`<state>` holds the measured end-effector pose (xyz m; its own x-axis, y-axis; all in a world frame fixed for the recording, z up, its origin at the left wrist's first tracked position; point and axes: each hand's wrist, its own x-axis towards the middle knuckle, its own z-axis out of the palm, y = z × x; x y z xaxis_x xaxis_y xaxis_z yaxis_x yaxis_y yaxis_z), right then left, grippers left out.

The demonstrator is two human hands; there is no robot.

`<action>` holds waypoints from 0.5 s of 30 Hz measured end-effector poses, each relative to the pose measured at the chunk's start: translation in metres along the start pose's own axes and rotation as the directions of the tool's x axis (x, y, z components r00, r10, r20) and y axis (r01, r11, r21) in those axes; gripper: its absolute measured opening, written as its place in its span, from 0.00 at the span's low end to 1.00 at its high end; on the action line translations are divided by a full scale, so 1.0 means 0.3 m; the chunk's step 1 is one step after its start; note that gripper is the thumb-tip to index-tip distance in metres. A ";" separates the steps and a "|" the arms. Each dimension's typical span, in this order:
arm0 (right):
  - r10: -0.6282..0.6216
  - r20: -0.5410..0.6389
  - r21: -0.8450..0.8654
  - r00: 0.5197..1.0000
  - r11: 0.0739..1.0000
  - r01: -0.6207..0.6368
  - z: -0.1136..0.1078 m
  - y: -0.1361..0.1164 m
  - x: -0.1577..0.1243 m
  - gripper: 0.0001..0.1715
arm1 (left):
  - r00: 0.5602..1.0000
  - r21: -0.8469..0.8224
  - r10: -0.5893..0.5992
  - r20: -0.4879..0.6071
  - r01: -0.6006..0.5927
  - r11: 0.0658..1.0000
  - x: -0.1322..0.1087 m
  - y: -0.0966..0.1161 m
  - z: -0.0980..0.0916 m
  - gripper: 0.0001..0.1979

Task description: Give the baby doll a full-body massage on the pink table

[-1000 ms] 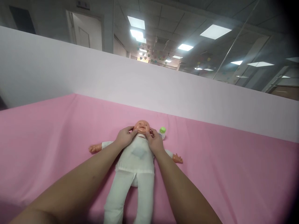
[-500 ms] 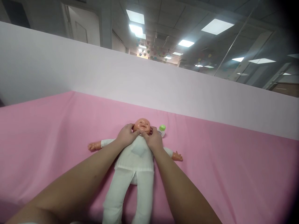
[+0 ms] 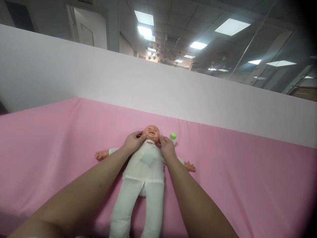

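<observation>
Doll (image 3: 150,165) lies face-up on pink sheet (image 3: 247,172), L hand (image 3: 133,142) & R hand (image 3: 168,148) curled narrow, holding opp sides of its head (image 3: 151,132), w/ green-capped btl (image 3: 173,136) just beyond R hand.

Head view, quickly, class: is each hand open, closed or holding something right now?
Left hand: partly curled at one side of the doll's head; whether it grips cannot be told.
Right hand: partly curled at the other side; grip cannot be told either.

Above a white wall (image 3: 158,89), bright panels (image 3: 232,27) light a grey ceiling (image 3: 183,16); 1 pale door (image 3: 95,26) shows at left.
</observation>
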<state>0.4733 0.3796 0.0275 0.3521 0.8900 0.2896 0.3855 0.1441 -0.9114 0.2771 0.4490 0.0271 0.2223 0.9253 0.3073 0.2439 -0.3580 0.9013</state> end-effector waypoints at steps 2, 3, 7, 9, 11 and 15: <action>0.040 -0.009 -0.008 0.999 0.999 -0.040 0.003 0.001 0.000 0.34 | 1.000 -0.082 -0.027 0.008 0.027 0.996 0.004 -0.008 0.001 0.31; 0.043 -0.015 -0.026 0.999 0.999 -0.044 0.005 -0.002 -0.001 0.35 | 0.999 -0.097 -0.035 0.006 0.036 0.995 0.004 -0.007 0.001 0.30; -0.020 -0.029 -0.162 0.999 0.987 0.016 0.014 -0.028 -0.015 0.33 | 0.999 0.074 0.041 -0.006 -0.041 0.996 -0.015 0.029 -0.001 0.28; -0.028 -0.018 -0.226 0.999 0.974 0.023 0.019 -0.041 -0.021 0.34 | 0.996 0.234 0.093 -0.006 -0.089 0.968 -0.027 0.054 0.001 0.30; -0.015 -0.021 -0.277 1.000 0.961 0.009 0.022 -0.049 -0.022 0.37 | 0.994 0.353 0.107 -0.022 -0.093 0.931 -0.035 0.072 0.007 0.31; -0.019 -0.025 -0.300 0.999 0.954 0.011 0.022 -0.050 -0.017 0.36 | 0.994 0.401 0.096 -0.047 -0.070 0.913 -0.037 0.078 0.013 0.31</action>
<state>0.4601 0.3757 0.0377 0.3661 0.8758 0.3146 0.6271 0.0176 -0.7787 0.2841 0.4297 0.0437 0.2001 0.8913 0.4069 0.5859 -0.4417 0.6794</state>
